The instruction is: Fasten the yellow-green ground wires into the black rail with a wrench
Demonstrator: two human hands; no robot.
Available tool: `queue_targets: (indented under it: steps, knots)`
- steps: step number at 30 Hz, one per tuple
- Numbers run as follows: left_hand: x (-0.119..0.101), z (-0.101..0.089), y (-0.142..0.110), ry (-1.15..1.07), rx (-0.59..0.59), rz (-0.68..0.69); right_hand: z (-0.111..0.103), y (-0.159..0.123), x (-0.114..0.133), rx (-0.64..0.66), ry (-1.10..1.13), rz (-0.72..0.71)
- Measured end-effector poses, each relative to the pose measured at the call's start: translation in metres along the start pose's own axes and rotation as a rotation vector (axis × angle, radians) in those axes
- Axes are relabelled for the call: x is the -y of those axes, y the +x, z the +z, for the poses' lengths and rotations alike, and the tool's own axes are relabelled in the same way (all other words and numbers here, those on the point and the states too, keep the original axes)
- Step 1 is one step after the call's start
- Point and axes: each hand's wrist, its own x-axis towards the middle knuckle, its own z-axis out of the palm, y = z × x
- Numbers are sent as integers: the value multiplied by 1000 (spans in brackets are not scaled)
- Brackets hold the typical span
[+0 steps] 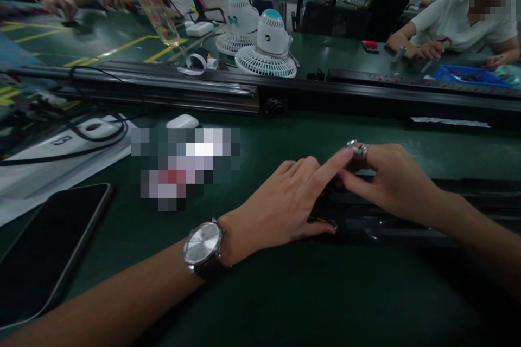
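Observation:
My left hand (pixel 280 200), with a silver watch (pixel 204 245) on its wrist, lies across the left end of a long, dark bar-like piece (pixel 391 225) on the table. Its thumb presses the near edge, beside a bit of yellow-green wire, and its index finger reaches to my right hand. My right hand (pixel 401 181) is over the same dark piece, thumb and fingers pinched together. A small shiny silver piece (pixel 357 149) shows at its bent index finger; whether it is a ring or a held part, I cannot tell. The fingers hide what lies between them.
On the left are a phone (pixel 52 249), a white earbud case (pixel 182 122), a blurred-out item (pixel 183 165) and a white board (pixel 69 146) with black cables. Black rails (pixel 366 97) cross behind. Beyond stand white fans (pixel 266 46), a bottle (pixel 157 11), a blue tray (pixel 472 75) and co-workers.

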Motion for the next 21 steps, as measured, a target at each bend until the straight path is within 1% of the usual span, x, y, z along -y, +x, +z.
queue_targets:
  steps: [4,12,17,21]
  knots:
    - [-2,-2,1,-4,3,-1,1,0,1,-54,5,16]
    - [0,1,-1,5,-32,14,1,0,1,-49,15,-69]
    - [0,1,-1,-22,-30,15,1,-2,-1,-17,17,-92]
    - [-1,0,0,-32,-22,0,3,-2,-3,6,14,-136]
